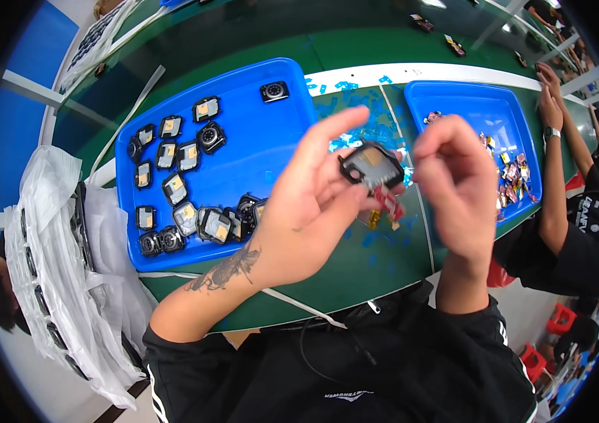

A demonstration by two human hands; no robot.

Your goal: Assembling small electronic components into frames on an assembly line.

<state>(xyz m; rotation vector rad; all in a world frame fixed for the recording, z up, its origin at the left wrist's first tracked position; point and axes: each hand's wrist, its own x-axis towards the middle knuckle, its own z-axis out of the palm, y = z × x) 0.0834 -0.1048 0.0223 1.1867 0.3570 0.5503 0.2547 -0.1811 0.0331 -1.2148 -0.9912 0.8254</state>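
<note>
My left hand (pixel 303 229) holds a black watch case (pixel 372 168), its grey inner side with a tan patch turned up. Red and gold small parts (pixel 389 206) hang at the lower edge of the case by my left fingertips. Just right of the case is my right hand (pixel 458 194), slightly blurred, fingers curled in as in a pinch. Whatever lies between those fingers is hidden. On the left, a blue tray (pixel 250 151) carries several similar watch cases (pixel 187 156), some with the grey side up, others with a round black sensor face up.
A second blue tray (pixel 500 113) on the right contains small colourful parts (pixel 515 173). Blue film scraps (pixel 377 127) litter the green table (pixel 391 264) between the trays. White wrapped sheets (pixel 67 268) stand at the left. A co-worker's arms (pixel 555 162) reach in from the right.
</note>
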